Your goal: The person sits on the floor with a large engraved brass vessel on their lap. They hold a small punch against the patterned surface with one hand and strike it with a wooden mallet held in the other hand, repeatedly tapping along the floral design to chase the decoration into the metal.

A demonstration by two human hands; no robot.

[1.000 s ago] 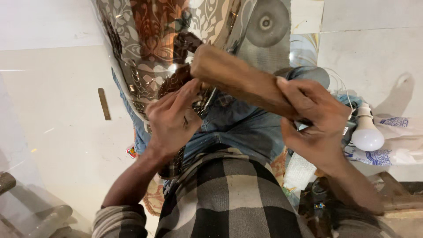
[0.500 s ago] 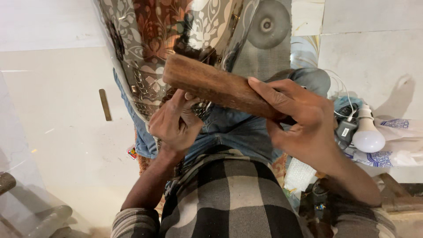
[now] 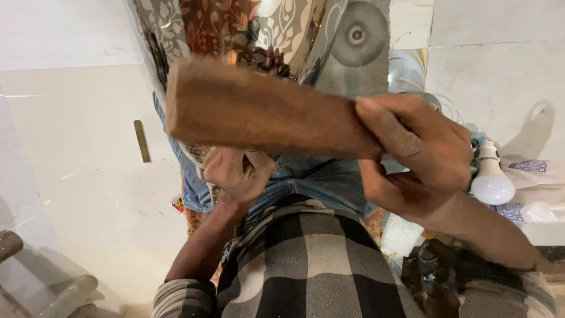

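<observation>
My right hand (image 3: pixel 415 156) grips one end of a thick brown wooden block (image 3: pixel 259 109), raised close to the camera and pointing left. Below it, my left hand (image 3: pixel 235 174) is closed around something small against a shiny patterned sheet (image 3: pixel 206 26) that lies over my lap; what it holds is hidden. My checked shirt (image 3: pixel 306 259) and blue jeans (image 3: pixel 306 176) fill the lower middle.
A white light bulb (image 3: pixel 491 179) lies at the right next to white printed paper (image 3: pixel 529 182). A round grey disc (image 3: pixel 356 35) sits at the top. A small flat brass strip (image 3: pixel 141 140) lies on the pale floor (image 3: pixel 70 118) at left. Dark clutter is at bottom right.
My right hand has lifted the wooden block up toward the camera, and it now looks much larger. My left hand has dropped slightly and curled shut under the block.
</observation>
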